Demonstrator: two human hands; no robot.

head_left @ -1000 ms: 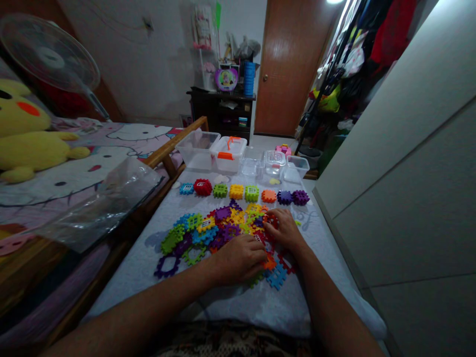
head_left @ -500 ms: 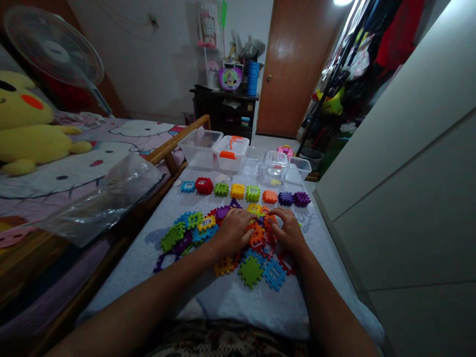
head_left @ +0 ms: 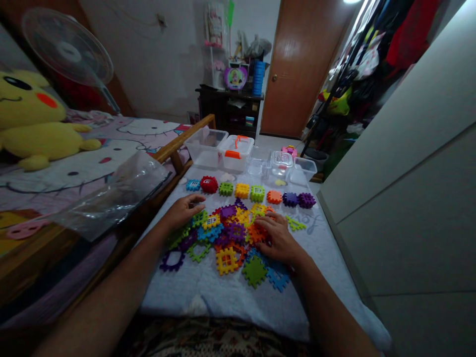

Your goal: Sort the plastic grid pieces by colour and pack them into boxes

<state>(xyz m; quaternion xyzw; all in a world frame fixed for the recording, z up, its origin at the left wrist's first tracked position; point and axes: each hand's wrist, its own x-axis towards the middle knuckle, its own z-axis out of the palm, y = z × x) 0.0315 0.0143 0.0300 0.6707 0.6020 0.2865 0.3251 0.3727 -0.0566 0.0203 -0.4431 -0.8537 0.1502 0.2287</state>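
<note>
The left hand (head_left: 183, 209) lies loosely open at the left edge of the heap of plastic tiles (head_left: 226, 233); the right hand (head_left: 277, 237) rests flat, fingers spread, on orange tiles (head_left: 256, 232). Beyond the heap stands a row of eight tiles (head_left: 253, 192) and five clear boxes (head_left: 238, 151).

What the dim frame kept back

The right hand (head_left: 277, 240) covered several tiles in the loose pile (head_left: 226, 233), and the left hand (head_left: 182, 210) hid the pile's left edge. Both elbows ran off the bottom edge. The clear boxes' (head_left: 219, 148) contents, upper centre, were perhaps too murky to tell.
</note>
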